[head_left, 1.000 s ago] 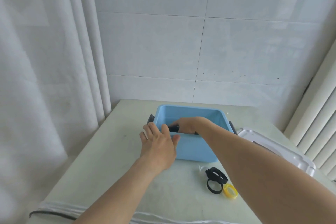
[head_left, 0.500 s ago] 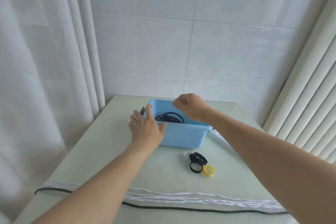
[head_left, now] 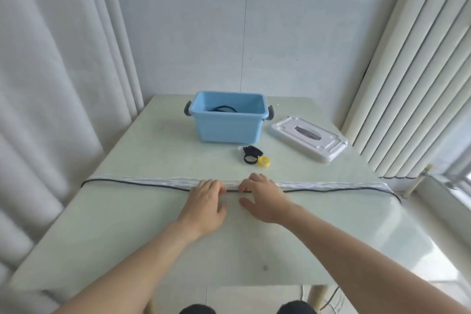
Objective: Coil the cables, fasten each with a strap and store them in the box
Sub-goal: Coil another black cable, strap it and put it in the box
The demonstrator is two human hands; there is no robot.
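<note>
Head view: the black cable point(head_left: 142, 184) is laid straight across the table point(head_left: 153, 224) left to right, touched mid-span by the curled fingertips of the left hand point(head_left: 207, 199) and right hand point(head_left: 262, 197), side by side; a grip cannot be confirmed.

We saw bare tabletop left of the open blue plastic box point(head_left: 228, 123); rolled straps point(head_left: 252, 154) and white lid point(head_left: 308, 138) crowded its right.

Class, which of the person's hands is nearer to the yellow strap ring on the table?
Right. The right hand lies just below the yellow strap ring; the left hand lies below it and further to the left.
</note>
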